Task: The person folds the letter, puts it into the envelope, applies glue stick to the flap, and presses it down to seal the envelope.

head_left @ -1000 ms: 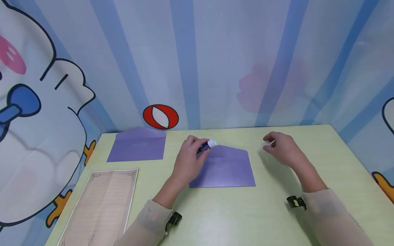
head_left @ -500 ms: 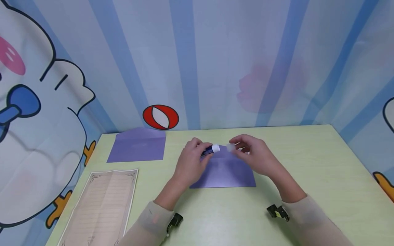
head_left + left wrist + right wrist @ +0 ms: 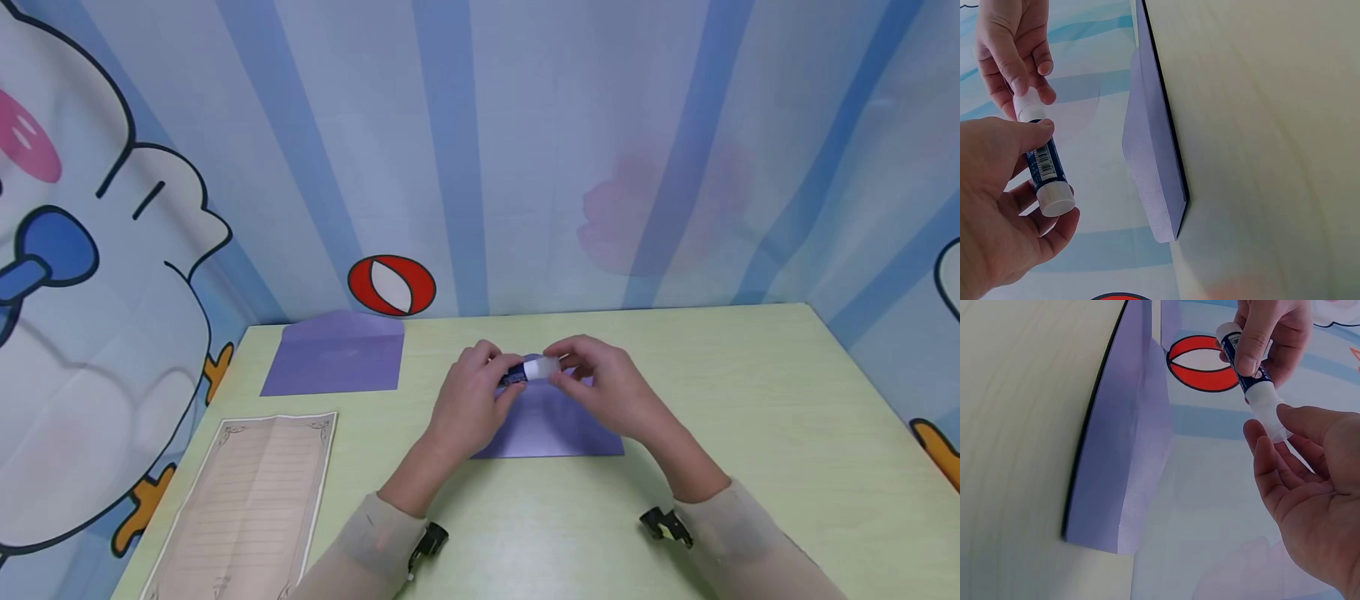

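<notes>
My left hand (image 3: 468, 400) grips a glue stick (image 3: 1044, 159) with a dark blue label, a barcode and a white base, thumb across its barrel. My right hand (image 3: 611, 387) pinches the translucent white cap (image 3: 1269, 422) between thumb and fingers; the cap sits over the white end of the glue stick. Both hands are above a purple envelope (image 3: 558, 425) that lies on the table with its flap raised toward the back. The left hand covers part of that envelope's left side in the head view.
Another purple envelope (image 3: 333, 362) lies at the back left of the table (image 3: 750, 400). A sheet of lined letter paper (image 3: 243, 500) with an ornate border and fold creases lies at the front left. A striped cartoon backdrop (image 3: 517, 150) rises behind the table's back edge.
My right hand has come leftward from the table's right side, bringing the cap onto the glue stick's end. The left hand has shifted slightly right with the glue stick. Envelopes and paper stay put.
</notes>
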### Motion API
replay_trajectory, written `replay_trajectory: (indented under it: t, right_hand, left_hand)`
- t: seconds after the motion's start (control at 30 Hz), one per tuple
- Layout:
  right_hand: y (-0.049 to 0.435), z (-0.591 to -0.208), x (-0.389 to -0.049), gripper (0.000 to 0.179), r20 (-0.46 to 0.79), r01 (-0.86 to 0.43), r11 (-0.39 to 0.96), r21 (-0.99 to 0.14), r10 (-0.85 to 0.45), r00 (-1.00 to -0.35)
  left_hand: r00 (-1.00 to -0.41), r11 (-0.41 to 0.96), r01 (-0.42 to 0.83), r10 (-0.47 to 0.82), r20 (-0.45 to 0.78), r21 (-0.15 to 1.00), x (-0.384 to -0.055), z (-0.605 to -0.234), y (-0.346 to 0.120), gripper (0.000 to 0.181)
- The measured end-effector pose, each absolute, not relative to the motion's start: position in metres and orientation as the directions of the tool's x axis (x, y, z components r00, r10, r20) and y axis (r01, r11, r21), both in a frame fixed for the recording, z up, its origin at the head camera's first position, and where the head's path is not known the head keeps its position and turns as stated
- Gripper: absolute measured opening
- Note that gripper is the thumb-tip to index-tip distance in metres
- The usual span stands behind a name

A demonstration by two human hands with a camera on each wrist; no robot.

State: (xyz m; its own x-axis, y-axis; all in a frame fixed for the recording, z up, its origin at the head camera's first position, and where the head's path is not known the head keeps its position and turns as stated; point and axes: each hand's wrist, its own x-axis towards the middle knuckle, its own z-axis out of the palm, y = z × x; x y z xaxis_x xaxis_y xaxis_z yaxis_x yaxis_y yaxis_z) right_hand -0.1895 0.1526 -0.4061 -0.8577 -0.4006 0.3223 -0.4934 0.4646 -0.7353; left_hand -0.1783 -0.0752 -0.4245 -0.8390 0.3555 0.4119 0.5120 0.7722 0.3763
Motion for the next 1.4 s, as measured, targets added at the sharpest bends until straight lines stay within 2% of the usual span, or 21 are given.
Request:
replay_trajectory:
  t: [0.47,0.87,0.97,1.13,1.23,1.4]
  right_hand:
    - [0.15,-0.408,-0.19,0.027,0.268,-0.465,0.462,-0.755,-0.43,-0.862]
    - [0.154,-0.409,-0.193,0.025,0.21,-0.389,0.37,-0.844,-0.439,-0.873]
    - [0.152,-0.409,-0.193,0.033,0.223,-0.392,0.358,-0.847,-0.431,-0.875]
    - [0.151,-0.408,-0.191,0.054,0.241,-0.41,0.372,-0.833,-0.422,-0.874]
    - [0.149,-0.409,-0.189,0.056,0.254,-0.444,0.398,-0.803,-0.445,-0.859]
    - [0.143,-0.411,-0.185,0.049,0.263,-0.486,0.436,-0.757,-0.477,-0.838]
  left_hand:
    - [-0.813,0.749,0.556,0.4,0.423,0.359,-0.177,-0.424,-0.072,0.034]
    - [-0.777,0.726,0.596,0.414,0.474,0.342,-0.178,-0.424,-0.072,0.032]
    - [-0.796,0.713,0.578,0.386,0.467,0.396,-0.177,-0.424,-0.071,0.033]
    - [-0.845,0.654,0.521,0.302,0.442,0.548,-0.177,-0.424,-0.07,0.032]
    - [-0.875,0.58,0.479,0.249,0.416,0.659,-0.175,-0.422,-0.07,0.03]
    - [-0.927,0.402,0.374,0.199,0.319,0.836,-0.172,-0.418,-0.072,0.028]
